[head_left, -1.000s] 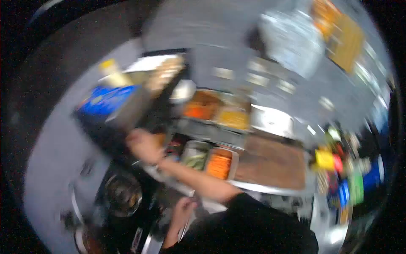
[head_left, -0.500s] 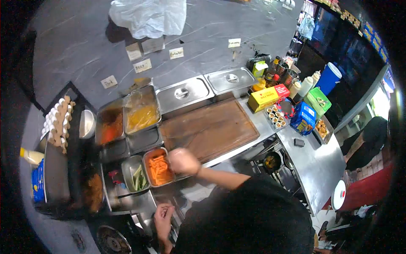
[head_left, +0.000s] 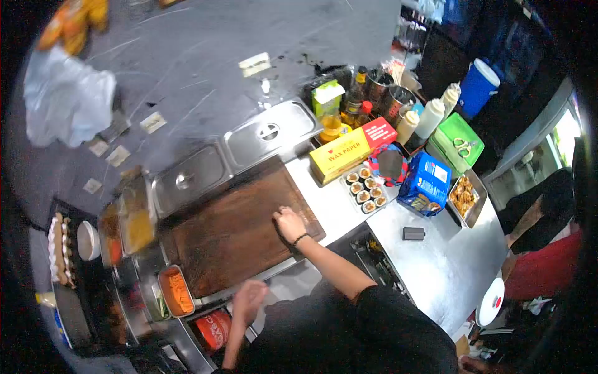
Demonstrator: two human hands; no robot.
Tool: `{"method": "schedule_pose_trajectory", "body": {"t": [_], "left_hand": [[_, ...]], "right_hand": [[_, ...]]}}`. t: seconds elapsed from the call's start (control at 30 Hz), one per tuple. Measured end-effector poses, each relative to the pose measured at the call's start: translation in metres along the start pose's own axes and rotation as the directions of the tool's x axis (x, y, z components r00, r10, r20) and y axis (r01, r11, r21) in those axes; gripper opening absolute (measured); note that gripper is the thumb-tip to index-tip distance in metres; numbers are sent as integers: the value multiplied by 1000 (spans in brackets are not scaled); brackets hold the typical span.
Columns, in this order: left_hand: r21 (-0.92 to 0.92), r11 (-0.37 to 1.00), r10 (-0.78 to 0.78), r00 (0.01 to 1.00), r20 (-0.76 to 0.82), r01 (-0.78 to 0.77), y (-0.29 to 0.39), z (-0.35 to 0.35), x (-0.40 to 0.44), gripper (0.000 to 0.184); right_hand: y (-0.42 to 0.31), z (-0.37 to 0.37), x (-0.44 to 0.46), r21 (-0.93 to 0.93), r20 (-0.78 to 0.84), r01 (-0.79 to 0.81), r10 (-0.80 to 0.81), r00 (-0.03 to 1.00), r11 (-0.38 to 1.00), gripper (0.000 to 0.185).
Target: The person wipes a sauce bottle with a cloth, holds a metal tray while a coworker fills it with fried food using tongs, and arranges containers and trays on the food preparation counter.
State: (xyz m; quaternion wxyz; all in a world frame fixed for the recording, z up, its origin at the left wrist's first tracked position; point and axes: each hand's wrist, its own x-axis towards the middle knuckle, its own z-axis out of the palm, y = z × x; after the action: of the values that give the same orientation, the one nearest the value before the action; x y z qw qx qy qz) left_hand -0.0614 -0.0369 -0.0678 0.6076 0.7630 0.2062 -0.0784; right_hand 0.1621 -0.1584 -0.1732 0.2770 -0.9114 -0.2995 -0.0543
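Observation:
My right hand [head_left: 289, 225] is over the right part of the brown wooden cutting board [head_left: 230, 230], its fingers curled. What lies under them, if anything, is hidden. Close to the board's front edge is my left hand [head_left: 248, 299], smeared by motion, so its fingers do not show clearly. A metal container of carrot strips [head_left: 179, 293] stands to the left of that hand. Below it, a red package [head_left: 213, 330] shows under the counter edge.
Lidded steel pans [head_left: 190, 179] line the board's far side. On the right are a wax paper box [head_left: 349, 149], a tray of sushi rolls [head_left: 364, 189], a blue package [head_left: 425, 181], a green container [head_left: 455, 140] with scissors and a small black object [head_left: 413, 234].
The view has swung to the right. My right hand has moved from beside the carrot container onto the cutting board. My left hand has come up near the board's front edge.

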Motion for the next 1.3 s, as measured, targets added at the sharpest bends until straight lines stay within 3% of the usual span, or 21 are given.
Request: {"method": "schedule_pose_trajectory", "body": {"t": [0.03, 0.1, 0.17, 0.27, 0.33, 0.37, 0.43, 0.53, 0.6, 0.67, 0.73, 0.8, 0.9, 0.93, 0.97, 1.0, 1.03, 1.1, 1.13, 1.2, 1.3], "left_hand": [[-12, 1000, -12, 999, 42, 13, 19, 22, 11, 14], [153, 986, 56, 993, 108, -72, 40, 55, 27, 12], [117, 990, 59, 981, 182, -82, 50, 75, 36, 13], [131, 987, 75, 987, 144, -94, 58, 90, 40, 19], [106, 994, -21, 992, 121, 8, 43, 89, 43, 20], [70, 993, -106, 988, 109, 99, 32, 87, 45, 20], [57, 991, -126, 984, 124, 119, 22, 86, 52, 19], [-2, 992, -125, 986, 108, 126, 34, 92, 69, 19], [138, 989, 20, 976, 217, -51, 61, 90, 84, 19], [209, 972, 53, 965, 256, -108, 79, 85, 99, 18], [270, 946, 93, 950, 299, -178, 83, 79, 112, 18], [159, 956, 182, 925, 333, -245, 75, 67, 123, 17], [174, 968, 117, 936, 331, -182, 73, 47, 136, 16], [172, 966, 126, 931, 344, -194, 69, 39, 141, 16], [156, 971, 123, 936, 329, -183, 62, 33, 146, 15], [137, 977, 116, 942, 314, -166, 56, 28, 149, 15], [128, 977, 120, 938, 325, -169, 52, 24, 153, 15], [215, 965, 70, 938, 339, -150, 48, 15, 163, 14], [180, 974, 63, 933, 354, -134, 47, 11, 166, 15], [188, 968, 95, 935, 341, -167, 44, 7, 173, 16], [201, 957, 129, 929, 346, -208, 28, -1, 182, 18]], "right_hand": [[5, 0, 1, 11, -7, 48, -47, 999, 999, 13], [14, -7, 3, 68, 71, 91, -96, 993, 994, 14], [30, -13, 5, 137, 54, 96, -104, 993, 986, 13], [64, -38, 3, 535, -128, -22, 107, 986, 844, 16], [109, -66, -9, 490, -292, -75, 244, 925, 869, 16], [120, -92, -10, 532, -209, -333, 502, 839, 779, 14], [173, -103, -14, 341, -335, -407, 514, 790, 848, 13], [208, -104, -9, 286, -311, -413, 492, 813, 864, 9], [217, -101, -9, 252, -291, -419, 481, 827, 872, 7], [220, -103, -6, 140, -251, -428, 450, 857, 893, 6], [216, -109, -6, -5, -276, -338, 323, 905, 941, 10], [208, -115, -6, -79, -286, -312, 278, 917, 947, 10], [204, -125, -8, -16, -329, -225, 207, 921, 974, 10], [198, -143, -4, -30, -364, -362, 327, 872, 931, 10], [216, -142, -7, 98, -547, -389, 376, 748, 916, 14], [227, -149, -5, 77, -629, -551, 469, 620, 831, 19], [246, -154, -6, -7, -623, -726, 565, 541, 688, 27], [279, -153, -6, -73, -586, -846, 663, 466, 529, 28], [294, -152, -9, -81, -593, -845, 656, 467, 529, 28], [316, -149, -12, -244, -398, -834, 733, 551, 494, 26], [338, -141, -10, -237, -336, -859, 791, 511, 454, 22]]}}
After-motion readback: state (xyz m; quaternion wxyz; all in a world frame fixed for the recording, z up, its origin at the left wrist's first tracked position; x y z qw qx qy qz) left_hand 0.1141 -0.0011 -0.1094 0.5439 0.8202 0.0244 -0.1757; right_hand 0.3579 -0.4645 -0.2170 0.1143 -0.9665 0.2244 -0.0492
